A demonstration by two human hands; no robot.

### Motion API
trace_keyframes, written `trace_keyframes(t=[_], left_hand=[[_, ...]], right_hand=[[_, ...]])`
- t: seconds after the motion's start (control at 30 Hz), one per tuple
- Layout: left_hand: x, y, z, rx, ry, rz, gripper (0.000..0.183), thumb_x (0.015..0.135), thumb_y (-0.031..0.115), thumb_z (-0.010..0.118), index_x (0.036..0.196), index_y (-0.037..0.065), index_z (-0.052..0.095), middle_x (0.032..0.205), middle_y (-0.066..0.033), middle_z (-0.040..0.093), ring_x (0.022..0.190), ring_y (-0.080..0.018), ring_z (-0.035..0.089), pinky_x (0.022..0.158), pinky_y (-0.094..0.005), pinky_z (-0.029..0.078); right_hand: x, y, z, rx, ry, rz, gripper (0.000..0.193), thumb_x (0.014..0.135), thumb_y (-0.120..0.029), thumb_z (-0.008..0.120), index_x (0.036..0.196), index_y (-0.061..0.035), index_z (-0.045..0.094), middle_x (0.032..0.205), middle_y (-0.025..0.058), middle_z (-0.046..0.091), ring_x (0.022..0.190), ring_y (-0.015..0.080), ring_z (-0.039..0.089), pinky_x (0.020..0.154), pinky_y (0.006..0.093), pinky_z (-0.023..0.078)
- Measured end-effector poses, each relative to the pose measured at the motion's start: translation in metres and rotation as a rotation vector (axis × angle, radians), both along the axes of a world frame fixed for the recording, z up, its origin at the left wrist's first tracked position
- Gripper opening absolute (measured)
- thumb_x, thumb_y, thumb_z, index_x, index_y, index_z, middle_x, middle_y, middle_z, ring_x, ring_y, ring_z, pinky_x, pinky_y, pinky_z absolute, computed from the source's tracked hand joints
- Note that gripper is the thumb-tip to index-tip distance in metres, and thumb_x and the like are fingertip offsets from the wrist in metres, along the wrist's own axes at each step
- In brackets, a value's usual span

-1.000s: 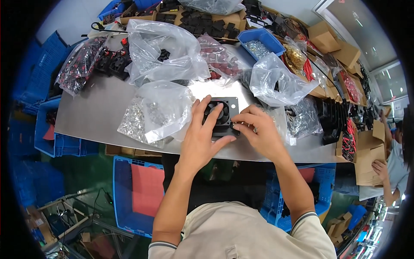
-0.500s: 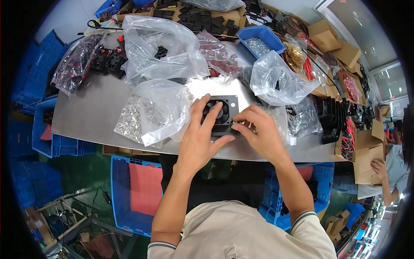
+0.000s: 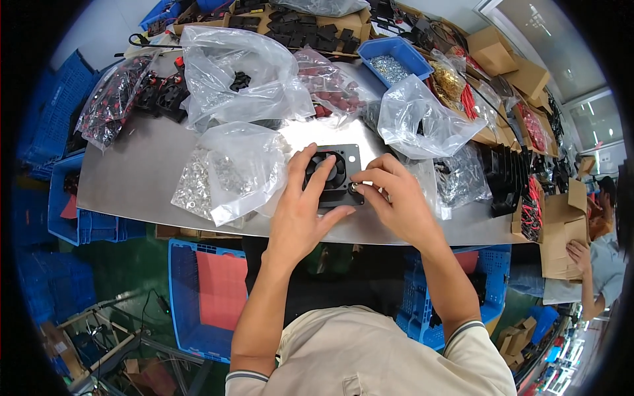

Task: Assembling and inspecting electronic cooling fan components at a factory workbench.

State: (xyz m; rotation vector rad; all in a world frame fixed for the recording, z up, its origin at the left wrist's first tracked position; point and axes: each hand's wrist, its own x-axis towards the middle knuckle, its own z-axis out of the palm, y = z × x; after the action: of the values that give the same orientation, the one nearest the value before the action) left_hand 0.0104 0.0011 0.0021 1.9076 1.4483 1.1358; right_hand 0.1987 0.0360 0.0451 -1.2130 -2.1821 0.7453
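Observation:
A black rectangular plate with a round fan (image 3: 337, 173) in it lies on the metal table in front of me. My left hand (image 3: 298, 208) grips it from the left, with fingers over the fan and the thumb along its near edge. At the plate's near right corner, my right hand (image 3: 399, 199) pinches a small round fitting (image 3: 354, 188) with a shiny rim between thumb and fingertips. The fitting sits at the plate's surface; how deep it goes in is hidden. A round hole shows in the plate's far right corner.
Left of my hands lies a clear bag of small shiny nuts or rings (image 3: 198, 187). More bags, a blue tray of small metal parts (image 3: 396, 63) and black fans (image 3: 162, 97) line the table's far side. Blue crates (image 3: 188, 300) stand below; another person's hand (image 3: 579, 255) holds a carton.
The fingers of my right hand have shifted slightly on the fitting, and its shiny rim now shows more. My left hand keeps its hold; the whole view has moved slightly.

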Motion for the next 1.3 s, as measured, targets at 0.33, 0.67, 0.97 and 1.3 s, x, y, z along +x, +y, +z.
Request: trace_keyframes(t=[0.33, 0.67, 0.97, 1.3], left_hand=[[0.001, 0.0, 0.0, 0.015, 0.012, 0.005, 0.074, 0.069, 0.021, 0.084, 0.133, 0.007, 0.051, 0.145, -0.0178, 0.035, 0.129, -0.04, 0.043, 0.099, -0.0442, 0.045], [0.003, 0.001, 0.0, -0.008, -0.02, 0.043, 0.076, 0.065, 0.024, 0.086, 0.133, 0.01, 0.054, 0.145, -0.0131, 0.041, 0.124, -0.035, 0.05, 0.097, -0.0417, 0.046], [0.006, 0.001, -0.003, 0.004, -0.002, 0.061, 0.077, 0.063, 0.021, 0.087, 0.132, 0.01, 0.055, 0.144, -0.0129, 0.041, 0.124, -0.0349, 0.05, 0.096, -0.0412, 0.048], [0.006, 0.001, 0.001, 0.008, 0.038, 0.051, 0.076, 0.065, 0.02, 0.086, 0.132, 0.009, 0.053, 0.143, -0.0142, 0.041, 0.122, -0.0363, 0.051, 0.096, -0.0422, 0.048]], right_hand=[[0.003, -0.013, 0.0, -0.179, 0.1, -0.118, 0.033, 0.081, 0.002, 0.065, 0.114, -0.0057, 0.066, 0.103, 0.0081, 0.054, 0.076, 0.014, 0.052, 0.066, 0.0256, 0.044], [0.001, -0.019, -0.008, -0.222, 0.257, -0.176, 0.031, 0.081, 0.01, 0.047, 0.102, -0.0017, 0.068, 0.108, 0.0088, 0.054, 0.087, 0.0117, 0.052, 0.075, 0.0231, 0.044], [0.008, -0.02, -0.019, -0.178, 0.29, -0.152, 0.038, 0.082, 0.007, 0.046, 0.111, -0.005, 0.069, 0.118, 0.0105, 0.052, 0.092, 0.0131, 0.052, 0.078, 0.0245, 0.043], [0.009, -0.021, -0.025, -0.172, 0.401, -0.238, 0.038, 0.085, 0.008, 0.047, 0.116, -0.0045, 0.065, 0.122, 0.0089, 0.051, 0.092, 0.0116, 0.052, 0.079, 0.0232, 0.044]])
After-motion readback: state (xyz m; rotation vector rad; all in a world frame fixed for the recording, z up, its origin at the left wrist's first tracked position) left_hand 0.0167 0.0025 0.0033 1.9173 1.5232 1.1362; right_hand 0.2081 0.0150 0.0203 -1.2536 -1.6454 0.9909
